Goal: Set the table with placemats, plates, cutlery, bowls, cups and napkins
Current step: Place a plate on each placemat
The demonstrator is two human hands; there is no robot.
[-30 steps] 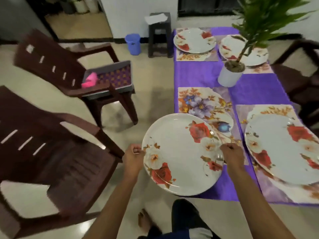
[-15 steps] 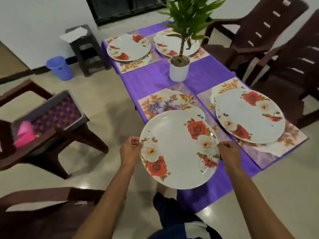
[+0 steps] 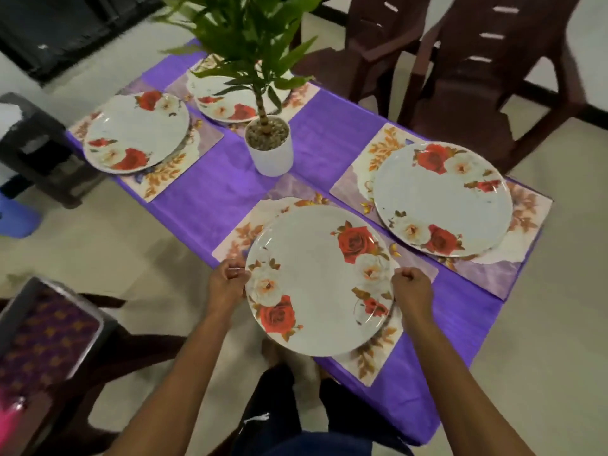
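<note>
Both our left hand [image 3: 227, 283] and right hand [image 3: 411, 289] grip the round white rose-printed plate [image 3: 317, 279] — now brought over the near floral placemat [image 3: 378, 355], seemingly touching down — so plates look done.

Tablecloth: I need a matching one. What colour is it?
Plain purple tablecloth, clearest in the head view.

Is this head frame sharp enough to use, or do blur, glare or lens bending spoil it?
Head view: dim, even indoor light; soft all over, with motion smear on the chairs and the floor edges. The near plate shows faint glare streaks by its rim. Wide-angle bending tilts the table. Both hands' grip stays readable: left hand, right hand.
</note>
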